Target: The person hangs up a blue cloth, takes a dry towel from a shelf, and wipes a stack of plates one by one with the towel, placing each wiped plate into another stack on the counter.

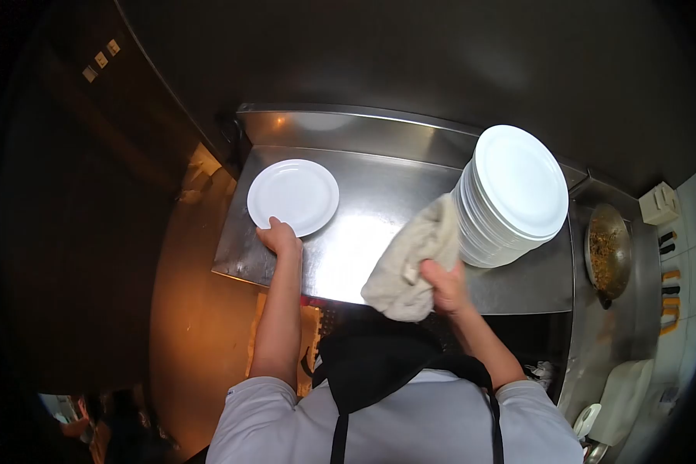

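A round white plate (294, 193) rests at the left of the steel counter. My left hand (280, 235) grips its near rim, the thumb lying on top. In my right hand (445, 286) is a crumpled off-white cloth (411, 259), which hangs over the counter's front part and is slightly blurred. Just right of the cloth stands a tall stack of white plates (520, 182). The cloth's upper end is close to the stack's side; I cannot tell whether they touch.
The steel counter (348, 193) has a raised back edge against a dark wall. On the right, a wok (609, 251) holds food. A white box (660, 203) and yellow- and black-handled tools (670, 301) are beyond it. A white cutting board (625, 402) stands at lower right.
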`<state>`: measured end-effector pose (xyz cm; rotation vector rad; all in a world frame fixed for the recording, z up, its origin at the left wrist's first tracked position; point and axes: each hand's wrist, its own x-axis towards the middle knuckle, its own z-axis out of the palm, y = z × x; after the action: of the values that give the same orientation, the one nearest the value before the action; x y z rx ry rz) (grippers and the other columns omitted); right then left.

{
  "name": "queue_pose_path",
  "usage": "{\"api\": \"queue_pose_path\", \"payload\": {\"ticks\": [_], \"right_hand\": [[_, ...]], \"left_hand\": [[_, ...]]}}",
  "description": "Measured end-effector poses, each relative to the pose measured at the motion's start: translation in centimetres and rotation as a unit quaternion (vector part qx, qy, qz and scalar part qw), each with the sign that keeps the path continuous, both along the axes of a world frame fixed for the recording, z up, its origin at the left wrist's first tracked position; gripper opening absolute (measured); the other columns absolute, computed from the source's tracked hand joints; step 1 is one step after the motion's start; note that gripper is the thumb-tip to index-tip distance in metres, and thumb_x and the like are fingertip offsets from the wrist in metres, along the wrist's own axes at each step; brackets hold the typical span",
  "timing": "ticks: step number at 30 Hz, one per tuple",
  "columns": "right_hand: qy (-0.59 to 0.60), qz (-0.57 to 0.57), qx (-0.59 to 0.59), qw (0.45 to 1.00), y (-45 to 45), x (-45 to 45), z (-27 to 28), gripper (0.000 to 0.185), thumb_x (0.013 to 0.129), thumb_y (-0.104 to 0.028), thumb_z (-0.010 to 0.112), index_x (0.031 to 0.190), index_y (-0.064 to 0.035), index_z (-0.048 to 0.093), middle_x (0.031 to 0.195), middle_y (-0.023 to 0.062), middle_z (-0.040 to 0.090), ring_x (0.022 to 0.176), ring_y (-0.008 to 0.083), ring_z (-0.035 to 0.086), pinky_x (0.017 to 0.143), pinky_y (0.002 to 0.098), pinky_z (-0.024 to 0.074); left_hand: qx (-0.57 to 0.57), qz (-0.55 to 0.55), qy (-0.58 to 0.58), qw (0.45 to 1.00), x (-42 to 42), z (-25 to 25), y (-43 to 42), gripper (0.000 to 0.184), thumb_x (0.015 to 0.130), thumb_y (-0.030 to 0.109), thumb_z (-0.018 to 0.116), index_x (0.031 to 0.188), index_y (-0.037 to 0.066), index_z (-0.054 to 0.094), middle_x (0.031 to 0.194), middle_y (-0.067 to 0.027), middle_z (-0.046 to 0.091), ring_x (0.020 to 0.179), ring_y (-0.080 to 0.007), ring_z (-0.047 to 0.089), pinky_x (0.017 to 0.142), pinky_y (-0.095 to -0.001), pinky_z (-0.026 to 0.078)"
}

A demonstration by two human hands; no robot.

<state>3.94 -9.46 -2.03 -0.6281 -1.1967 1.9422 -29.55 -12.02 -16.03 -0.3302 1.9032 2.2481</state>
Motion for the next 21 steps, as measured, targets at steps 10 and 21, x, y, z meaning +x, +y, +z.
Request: {"api": "queue_pose_path", "payload": {"ticks": [10,21], "right_hand": [[-0.089,-0.387,0.335,0.854,9.0,14.7,13.2,0.040,0.096,-0.019,0.062,0.129,0.0039,0.055,0.121,0.0094,0.063,0.108,0.0180,0.061,0.096,0.0317,0.0466],[-0.493,0.130,0.599,0.617,20.1,9.6,8.5,0.064,0.098,-0.057,0.044,0.154,-0.0275,0.036,0.161,0.0232,0.021,0.150,0.0396,0.016,0.121,0.0544,0.0079]], "left_hand": [[-0.339,-0.157,0.200,0.906,-3.5,-2.1,-0.9,0.055,0.092,0.015,0.063,0.139,-0.006,0.042,0.135,-0.0236,0.053,0.125,-0.0312,0.053,0.106,-0.0420,0.041],[0.211,-0.518,0.689,0.461,27.9,17.5,10.0,0.026,0.078,0.007,0.075,0.103,0.004,0.069,0.105,-0.0119,0.068,0.100,-0.0299,0.064,0.096,-0.0452,0.048]]}}
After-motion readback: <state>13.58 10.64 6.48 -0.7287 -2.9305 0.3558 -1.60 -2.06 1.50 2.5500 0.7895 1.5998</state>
